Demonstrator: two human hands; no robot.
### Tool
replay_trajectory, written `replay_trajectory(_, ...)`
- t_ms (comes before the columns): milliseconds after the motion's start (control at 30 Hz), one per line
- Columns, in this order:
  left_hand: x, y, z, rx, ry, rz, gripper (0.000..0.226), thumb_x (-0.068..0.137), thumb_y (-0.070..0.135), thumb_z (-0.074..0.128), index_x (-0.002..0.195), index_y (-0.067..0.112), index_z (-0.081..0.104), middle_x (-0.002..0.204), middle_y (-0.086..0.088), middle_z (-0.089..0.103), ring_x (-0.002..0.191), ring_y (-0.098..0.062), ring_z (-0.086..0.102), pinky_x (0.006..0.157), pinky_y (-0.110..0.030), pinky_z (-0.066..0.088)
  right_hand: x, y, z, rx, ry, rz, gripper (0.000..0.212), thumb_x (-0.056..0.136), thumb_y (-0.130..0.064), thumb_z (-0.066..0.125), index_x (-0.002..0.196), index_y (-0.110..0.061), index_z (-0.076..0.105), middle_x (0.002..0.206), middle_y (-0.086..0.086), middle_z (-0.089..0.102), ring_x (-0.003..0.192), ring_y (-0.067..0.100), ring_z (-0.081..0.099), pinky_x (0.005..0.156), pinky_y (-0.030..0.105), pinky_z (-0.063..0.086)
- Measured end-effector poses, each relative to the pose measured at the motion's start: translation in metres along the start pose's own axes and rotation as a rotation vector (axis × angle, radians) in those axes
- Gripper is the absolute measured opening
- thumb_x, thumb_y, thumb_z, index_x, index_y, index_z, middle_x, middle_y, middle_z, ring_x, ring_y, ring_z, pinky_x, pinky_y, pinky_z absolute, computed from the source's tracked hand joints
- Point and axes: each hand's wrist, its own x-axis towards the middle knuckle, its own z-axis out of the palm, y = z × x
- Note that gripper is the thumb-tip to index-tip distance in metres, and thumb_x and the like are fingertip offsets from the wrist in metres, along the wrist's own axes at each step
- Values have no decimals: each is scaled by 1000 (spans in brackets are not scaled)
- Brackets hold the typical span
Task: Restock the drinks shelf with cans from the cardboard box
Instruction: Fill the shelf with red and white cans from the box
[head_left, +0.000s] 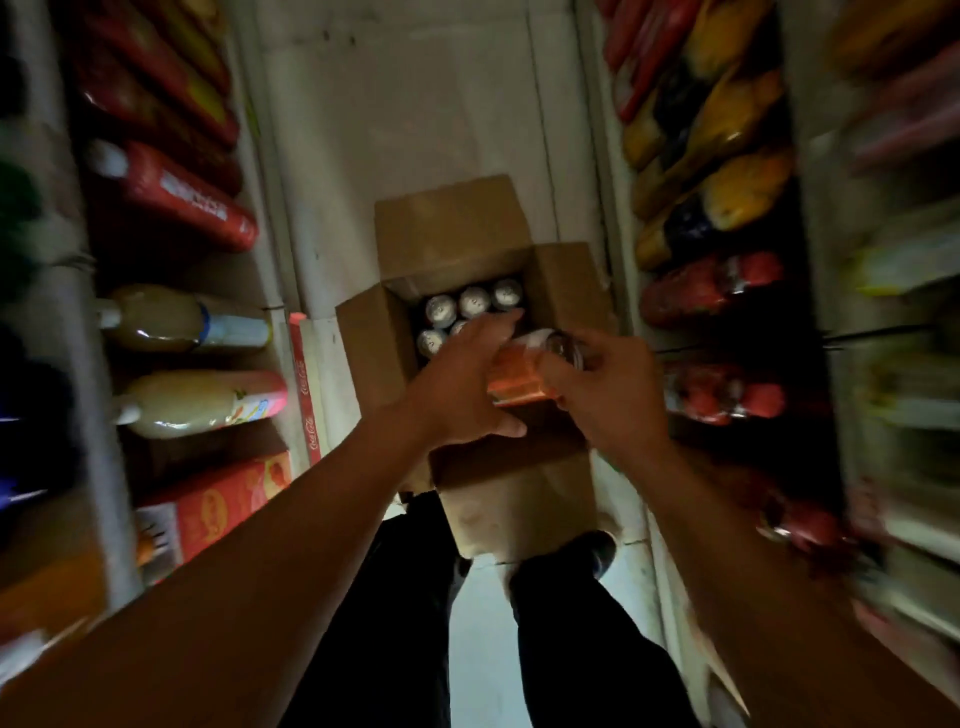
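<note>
Looking down a narrow aisle, we see bottles lying on the left shelf (171, 218), red ones (192, 197) above pale juice bottles (197, 400), and more red and yellow bottles (711, 208) packed along the right. Between them the cardboard box (374, 353) sits on the floor (395, 130), flaps open, silver can tops (474, 301) showing inside. Our left hand (462, 384) reaches over the box with fingers extended, touching an orange can (524, 369). Our right hand (613, 395) grips that can, tilted on its side above the box and blurred.
</note>
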Motion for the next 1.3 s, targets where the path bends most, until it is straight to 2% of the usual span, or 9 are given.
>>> replay_trajectory(233,-94,227,-103,-127,-17,276,66,55,24,94,114,19,64,100,6,71,81,9,63,73,-10,50,-118,-189,-195,68,128,-63,35,71,-55,71,93,-28,66,77,-3,71,68,17,69,63,46,59)
replay_trajectory(333,-125,304,-123,-274,-55,394,71,49,29,89,114,24,61,103,6,71,94,-2,67,81,-25,56,-169,-232,-246,163,165,-97,61,59,-32,90,111,-37,59,95,-7,72,80,10,71,71,35,60)
replay_trajectory(467,-164,414,-144,-236,-179,630,80,46,28,87,116,35,48,116,3,66,109,-15,65,93,-47,54,-245,-285,-315,263,480,-197,74,58,-12,94,123,-18,60,105,-6,72,95,2,68,81,20,53)
replay_trajectory(667,-214,510,-132,-153,-261,875,97,45,39,93,128,36,42,122,11,62,111,-8,63,93,-40,54,-317,-326,-364,247,957,-211,61,54,-29,95,109,-27,67,92,-13,74,84,0,69,75,23,57)
replay_trajectory(800,-241,551,-98,-257,-237,1024,81,57,14,92,128,25,53,116,5,69,106,-11,67,90,-39,56,-349,-327,-388,174,1193,-147,65,49,-42,94,105,-29,64,89,-17,70,79,-6,66,65,13,50)
replay_trajectory(900,-248,568,-79,-296,-307,1043,69,63,5,88,123,18,55,111,-1,70,101,-21,69,85,-44,58,-366,-318,-401,181,1227,-106,73,46,-49,94,109,-31,62,94,-15,71,83,-3,67,69,18,55)
replay_trajectory(1000,-251,585,-67,-193,-325,1085,77,56,5,91,119,18,50,110,6,64,102,-11,64,83,-22,52,-383,-296,-419,157,1149,-87,81,47,-48,94,119,-32,60,107,-13,68,92,-1,65,76,21,55)
replay_trajectory(1167,-236,604,-50,-114,-474,1086,99,57,14,93,138,28,37,132,8,56,122,-4,56,100,-26,49,-387,-256,-441,164,1019,-56,60,62,-31,92,114,-22,65,98,-7,70,82,7,65,72,31,55)
replay_trajectory(1300,-228,612,-38,30,-373,1120,84,66,18,88,131,39,39,126,16,57,115,6,56,90,-8,45,-371,-237,-446,254,1095,-117,53,59,-21,94,106,-18,69,91,-5,74,80,9,68,69,26,56)
